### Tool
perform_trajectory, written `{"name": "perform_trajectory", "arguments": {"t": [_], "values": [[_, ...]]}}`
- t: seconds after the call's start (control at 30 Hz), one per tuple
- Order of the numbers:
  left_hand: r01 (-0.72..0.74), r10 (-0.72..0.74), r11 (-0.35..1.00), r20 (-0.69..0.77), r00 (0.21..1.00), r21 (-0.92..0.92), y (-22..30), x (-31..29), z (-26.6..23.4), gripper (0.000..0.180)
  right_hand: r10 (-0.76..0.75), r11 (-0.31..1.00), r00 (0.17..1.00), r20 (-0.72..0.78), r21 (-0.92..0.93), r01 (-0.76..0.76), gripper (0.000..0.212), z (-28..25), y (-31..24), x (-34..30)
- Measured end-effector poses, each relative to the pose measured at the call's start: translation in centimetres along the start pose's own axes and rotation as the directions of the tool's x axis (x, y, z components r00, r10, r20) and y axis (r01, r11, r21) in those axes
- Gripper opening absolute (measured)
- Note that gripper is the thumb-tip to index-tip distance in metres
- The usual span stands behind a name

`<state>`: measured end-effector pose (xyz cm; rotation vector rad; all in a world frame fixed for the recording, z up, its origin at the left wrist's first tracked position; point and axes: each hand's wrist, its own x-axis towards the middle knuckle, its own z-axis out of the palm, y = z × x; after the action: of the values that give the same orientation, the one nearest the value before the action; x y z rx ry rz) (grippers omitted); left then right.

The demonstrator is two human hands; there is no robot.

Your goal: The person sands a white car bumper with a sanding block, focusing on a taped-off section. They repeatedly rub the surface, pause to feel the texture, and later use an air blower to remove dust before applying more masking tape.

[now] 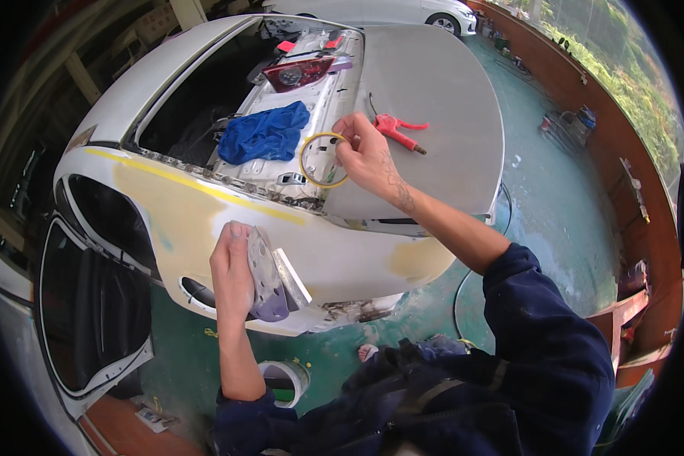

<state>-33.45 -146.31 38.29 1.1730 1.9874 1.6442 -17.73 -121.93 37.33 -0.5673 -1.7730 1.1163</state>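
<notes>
My right hand, raised over the car's rear, is closed on the edge of a thin roll of yellow masking tape. Lower and to the left, my left hand grips a grey sheet of sandpaper with holes in it. Against the sheet's right side sits a flat white block; how the fingers hold it is hidden. Both hands are in front of the white car's rear side panel, which has beige filler patches and a strip of yellow tape along its upper edge.
Behind the tape roll lie a blue cloth, a red tail light and a red air blow gun on the grey trunk lid. A bucket stands on the green floor below. The car door at left is open.
</notes>
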Motion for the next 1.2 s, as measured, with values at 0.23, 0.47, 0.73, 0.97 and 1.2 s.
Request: {"name": "perform_trajectory", "arguments": {"t": [0.23,0.47,0.73,0.97,1.2], "values": [[-0.377,0.295,0.87,0.275,0.915,0.319,8.6,16.5,20.2,0.071,0.261,0.587,0.964,-0.056,0.802,-0.112,0.015,-17.8,-1.2,-18.5],[-0.547,0.206,0.581,0.541,0.816,0.603,7.4,28.0,39.8,0.085,0.33,0.375,0.918,-0.22,0.923,0.087,0.015,-30.4,-3.6,-26.0],[-0.652,0.523,0.215,0.478,0.706,0.727,6.8,25.4,41.5,0.067,0.269,0.471,0.916,-0.298,0.87,0.145,0.02,-39.7,-1.2,-28.5],[-0.177,0.117,0.983,0.885,0.452,-0.04,18.7,-3.6,47.1,0.04,0.081,0.844,0.953,-0.291,0.529,0.089,0.024,-40.7,1.1,-29.5],[-0.069,0.023,0.998,0.877,0.479,0.011,17.8,-10.0,47.0,0.017,0.019,0.944,0.987,-0.162,0.327,0.036,0.023,-40.3,3.1,-30.2]]}}
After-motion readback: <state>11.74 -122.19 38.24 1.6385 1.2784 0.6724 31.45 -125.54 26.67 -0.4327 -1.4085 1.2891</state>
